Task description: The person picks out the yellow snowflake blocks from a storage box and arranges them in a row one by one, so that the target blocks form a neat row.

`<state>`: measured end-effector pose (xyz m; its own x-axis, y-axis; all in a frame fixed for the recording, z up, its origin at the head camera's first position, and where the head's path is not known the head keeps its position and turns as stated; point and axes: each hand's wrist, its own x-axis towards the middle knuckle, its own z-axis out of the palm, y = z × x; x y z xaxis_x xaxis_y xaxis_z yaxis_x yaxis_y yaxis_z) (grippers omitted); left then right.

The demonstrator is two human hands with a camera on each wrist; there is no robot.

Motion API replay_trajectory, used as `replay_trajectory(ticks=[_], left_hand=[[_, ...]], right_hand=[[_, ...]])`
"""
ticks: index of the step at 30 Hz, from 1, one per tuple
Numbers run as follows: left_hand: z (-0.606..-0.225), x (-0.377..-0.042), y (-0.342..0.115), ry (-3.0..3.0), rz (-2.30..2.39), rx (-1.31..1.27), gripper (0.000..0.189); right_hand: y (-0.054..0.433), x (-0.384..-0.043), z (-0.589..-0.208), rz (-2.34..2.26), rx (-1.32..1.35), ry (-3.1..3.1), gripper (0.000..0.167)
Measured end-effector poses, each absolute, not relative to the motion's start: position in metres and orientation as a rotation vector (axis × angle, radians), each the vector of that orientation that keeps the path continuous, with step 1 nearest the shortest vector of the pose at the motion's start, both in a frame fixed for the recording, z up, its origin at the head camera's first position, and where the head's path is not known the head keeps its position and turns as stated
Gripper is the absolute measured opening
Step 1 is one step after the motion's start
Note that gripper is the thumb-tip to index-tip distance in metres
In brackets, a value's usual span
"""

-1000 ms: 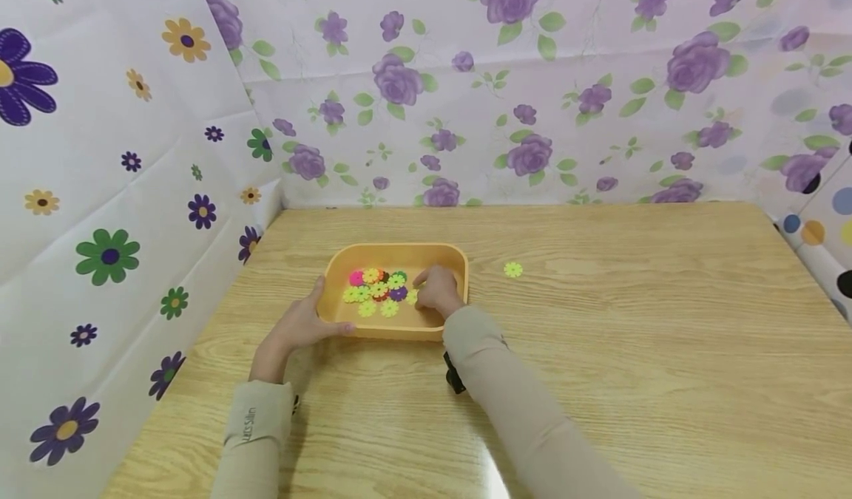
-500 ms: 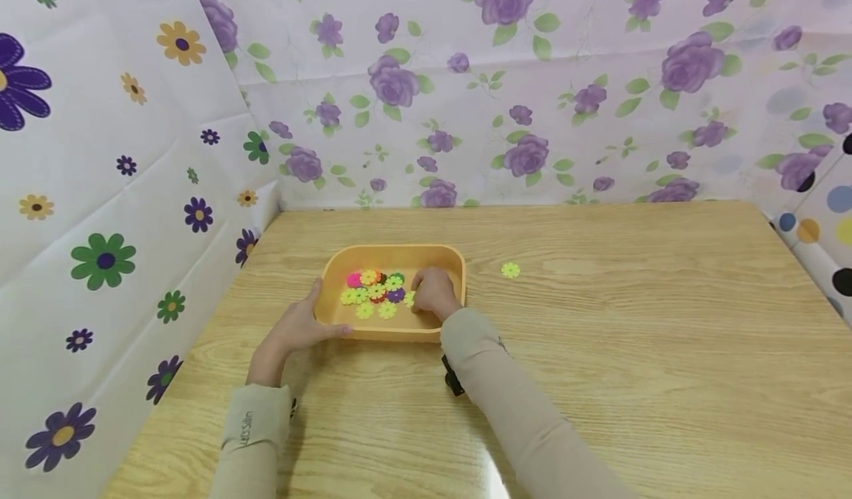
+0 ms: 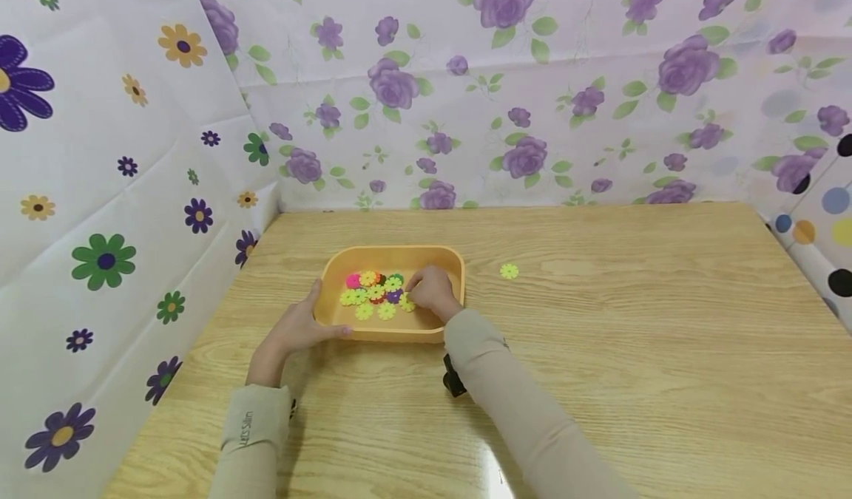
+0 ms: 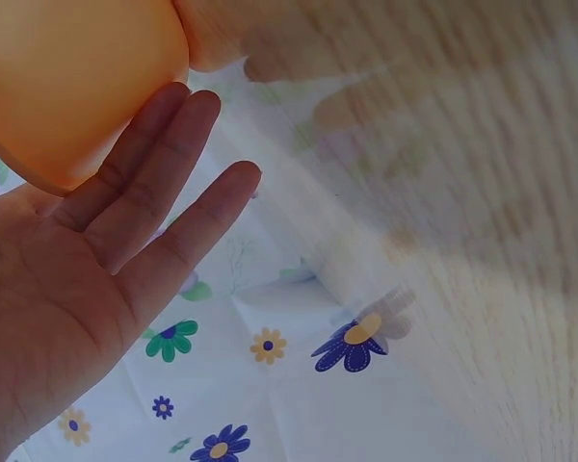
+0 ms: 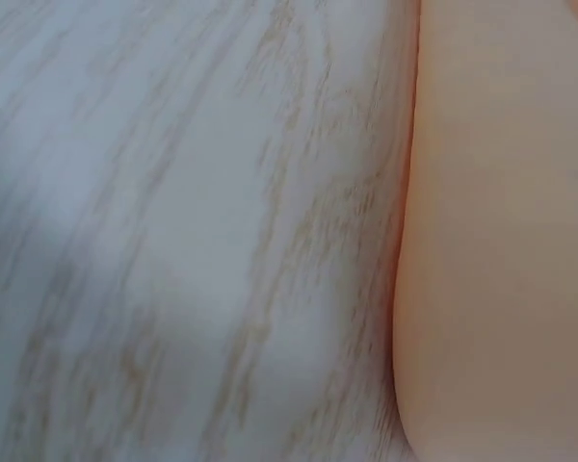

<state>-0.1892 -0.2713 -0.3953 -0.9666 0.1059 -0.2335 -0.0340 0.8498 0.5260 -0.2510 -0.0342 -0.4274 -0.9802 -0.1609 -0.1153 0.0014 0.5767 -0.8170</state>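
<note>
An orange plastic tray (image 3: 399,335) holds several small flower-shaped discs, most of them yellow-green, with pink, purple, green and red ones among them. My left hand (image 3: 298,327) spans the tray's near left corner, thumb along the front rim. In the left wrist view its straight, spread fingers (image 4: 149,207) lie against the outside of the tray wall (image 4: 87,87). Inside the right part of the tray, my right hand (image 3: 434,290) has curled fingers and pinches a yellow flower disc (image 3: 407,302), which looks tilted. The right wrist view shows the tray's outer wall (image 5: 501,241), not the hand.
One yellow-green flower disc (image 3: 509,271) lies on the wood-grain table (image 3: 632,321), right of the tray. Flowered cloths (image 3: 466,137) hang behind and at the left. A black wrist camera (image 3: 454,378) sits under the right sleeve.
My right hand has shifted slightly left inside the tray, and the yellow disc at its fingertips has moved left and shows more. The left hand keeps its place on the tray.
</note>
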Motion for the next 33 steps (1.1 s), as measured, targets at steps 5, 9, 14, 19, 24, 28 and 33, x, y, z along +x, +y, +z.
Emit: replay_trajectory(ticks=[5,9,14,19,24,28,33], left_hand=[[-0.394,-0.189,-0.270,2.773,0.797,0.057,0.124],[-0.395,-0.190,-0.270,2.766,0.798,0.053,0.125],[-0.395,-0.190,-0.270,2.763,0.789,0.041,0.127],[-0.396,-0.190,-0.270,2.761,0.789,0.035,0.125],[-0.396,-0.189,-0.271,2.753,0.791,0.019,0.126],[-0.396,-0.189,-0.270,2.741,0.794,0.006,0.127],[-0.396,-0.189,-0.270,2.761,0.790,0.053,0.125]], right_hand=[[-0.032,-0.250,-0.426,-1.460,-0.176,2.588,0.003],[-0.029,-0.248,-0.421,-1.489,-0.237,2.565,0.004],[-0.022,-0.246,-0.412,-1.517,-0.322,2.512,0.005],[-0.016,-0.245,-0.402,-1.529,-0.364,2.478,0.006],[-0.011,-0.244,-0.394,-1.542,-0.376,2.469,0.007],[-0.007,-0.245,-0.390,-1.532,-0.379,2.472,0.008],[0.002,-0.245,-0.386,-1.561,-0.350,2.433,0.009]])
